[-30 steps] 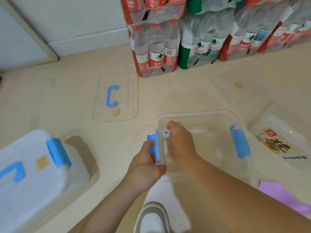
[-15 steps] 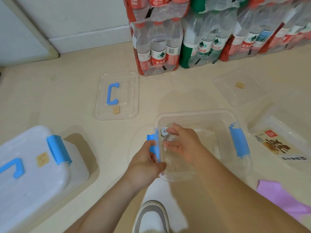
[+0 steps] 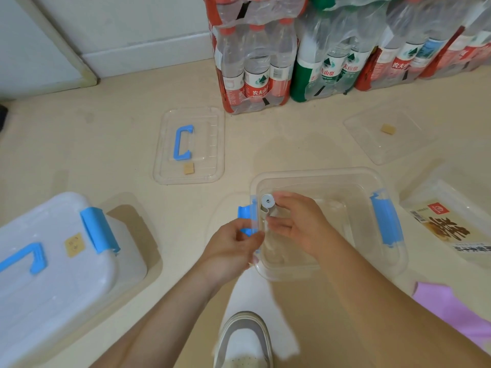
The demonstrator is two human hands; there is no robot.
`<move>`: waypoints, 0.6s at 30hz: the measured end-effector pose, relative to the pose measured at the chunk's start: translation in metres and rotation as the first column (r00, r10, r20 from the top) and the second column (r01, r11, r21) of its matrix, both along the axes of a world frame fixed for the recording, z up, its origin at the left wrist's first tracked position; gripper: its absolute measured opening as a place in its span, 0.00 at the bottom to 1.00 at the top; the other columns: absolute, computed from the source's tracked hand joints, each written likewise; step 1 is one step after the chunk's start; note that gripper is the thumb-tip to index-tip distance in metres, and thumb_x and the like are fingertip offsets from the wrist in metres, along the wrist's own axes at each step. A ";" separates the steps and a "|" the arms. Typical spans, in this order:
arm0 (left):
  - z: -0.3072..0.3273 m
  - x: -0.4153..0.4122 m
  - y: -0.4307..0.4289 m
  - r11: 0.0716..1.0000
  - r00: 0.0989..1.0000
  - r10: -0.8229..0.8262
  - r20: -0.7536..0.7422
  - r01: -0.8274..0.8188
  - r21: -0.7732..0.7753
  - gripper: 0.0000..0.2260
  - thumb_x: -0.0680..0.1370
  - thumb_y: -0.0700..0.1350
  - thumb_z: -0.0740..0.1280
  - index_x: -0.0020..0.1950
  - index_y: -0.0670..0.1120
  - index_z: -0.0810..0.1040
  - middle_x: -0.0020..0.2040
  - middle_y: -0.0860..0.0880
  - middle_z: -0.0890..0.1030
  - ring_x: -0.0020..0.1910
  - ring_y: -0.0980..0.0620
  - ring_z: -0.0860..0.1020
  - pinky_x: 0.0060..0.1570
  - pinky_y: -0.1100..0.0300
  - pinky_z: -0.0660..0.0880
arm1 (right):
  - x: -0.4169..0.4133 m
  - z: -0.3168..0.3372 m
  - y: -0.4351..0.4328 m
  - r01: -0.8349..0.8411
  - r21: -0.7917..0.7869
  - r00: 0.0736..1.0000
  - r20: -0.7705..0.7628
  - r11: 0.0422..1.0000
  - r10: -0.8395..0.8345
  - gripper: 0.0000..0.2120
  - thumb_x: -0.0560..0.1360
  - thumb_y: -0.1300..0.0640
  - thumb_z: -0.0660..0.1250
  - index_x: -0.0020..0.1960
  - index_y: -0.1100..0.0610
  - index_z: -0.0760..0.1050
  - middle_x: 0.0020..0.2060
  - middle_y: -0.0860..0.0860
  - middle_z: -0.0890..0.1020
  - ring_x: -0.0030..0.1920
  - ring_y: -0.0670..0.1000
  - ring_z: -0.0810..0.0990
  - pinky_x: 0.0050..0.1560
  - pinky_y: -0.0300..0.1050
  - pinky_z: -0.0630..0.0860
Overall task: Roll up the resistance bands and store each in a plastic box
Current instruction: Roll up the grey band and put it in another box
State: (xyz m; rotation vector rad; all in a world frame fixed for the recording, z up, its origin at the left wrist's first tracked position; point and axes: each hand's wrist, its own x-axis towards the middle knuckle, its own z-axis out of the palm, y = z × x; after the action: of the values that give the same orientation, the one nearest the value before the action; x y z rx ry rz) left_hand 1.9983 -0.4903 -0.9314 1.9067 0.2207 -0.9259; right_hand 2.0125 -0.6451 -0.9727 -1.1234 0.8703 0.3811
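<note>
Clr box [image 3: 318, 173], band roll [image 3: 267, 201] inside (R hand [image 3: 300, 224] holding)

A grey resistance band [image 3: 267, 201], wound into a tight roll with a short loose tail, is pinched by the right hand [image 3: 300, 221] inside the left end of a lidless clear plastic box [image 3: 318, 173] standing on the floor.

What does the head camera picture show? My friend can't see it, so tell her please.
A right hand holds a rolled grey band inside an open clear plastic box on the floor, while the left hand grips the box's blue latch. A loose lid, a closed box and packs of water bottles lie around.
</note>
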 end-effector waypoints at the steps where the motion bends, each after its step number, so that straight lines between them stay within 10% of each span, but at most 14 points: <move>1: -0.001 0.002 0.000 1.000 1.000 -0.007 0.009 0.007 0.016 0.09 0.78 0.50 0.64 0.57 0.51 0.77 0.43 0.49 0.81 0.34 0.54 0.80 0.38 0.61 0.76 | 0.000 0.002 -0.001 -0.022 0.010 1.000 -0.010 1.000 0.022 0.12 0.75 0.60 0.64 0.57 0.59 0.78 0.48 0.55 0.80 0.44 0.60 0.80 0.51 0.53 0.80; 10: -0.008 0.026 0.013 0.987 0.976 0.056 0.211 -0.087 0.137 0.08 0.78 0.45 0.60 0.49 0.52 0.78 0.35 0.55 0.78 0.33 0.53 0.80 0.46 0.51 0.78 | 0.003 0.035 -0.016 -0.258 -0.337 0.965 -0.048 0.905 0.258 0.05 0.76 0.60 0.64 0.47 0.55 0.79 0.45 0.53 0.80 0.41 0.55 0.80 0.41 0.45 0.78; 14: -0.016 0.048 0.029 0.948 0.945 -0.023 0.326 -0.083 0.308 0.13 0.76 0.40 0.61 0.57 0.50 0.79 0.51 0.50 0.81 0.44 0.49 0.79 0.48 0.57 0.75 | 0.014 0.063 -0.018 -0.162 -0.515 0.957 0.127 0.842 0.262 0.07 0.75 0.61 0.64 0.43 0.55 0.80 0.40 0.53 0.83 0.34 0.51 0.82 0.37 0.42 0.74; 18: -0.044 0.081 0.037 0.812 0.896 -0.356 0.266 0.156 0.563 0.21 0.75 0.39 0.61 0.68 0.46 0.71 0.71 0.48 0.70 0.69 0.46 0.68 0.65 0.58 0.65 | 0.027 0.074 0.003 -0.208 -0.682 0.857 0.219 0.701 0.467 0.08 0.75 0.58 0.65 0.52 0.50 0.79 0.48 0.46 0.82 0.49 0.48 0.80 0.52 0.41 0.74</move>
State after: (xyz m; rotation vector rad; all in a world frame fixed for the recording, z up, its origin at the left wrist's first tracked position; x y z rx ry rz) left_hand 2.0795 -0.4538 -0.9750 2.6419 -0.0180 -0.7088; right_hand 2.0397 -0.6426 -0.8986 -1.9513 0.4258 0.1507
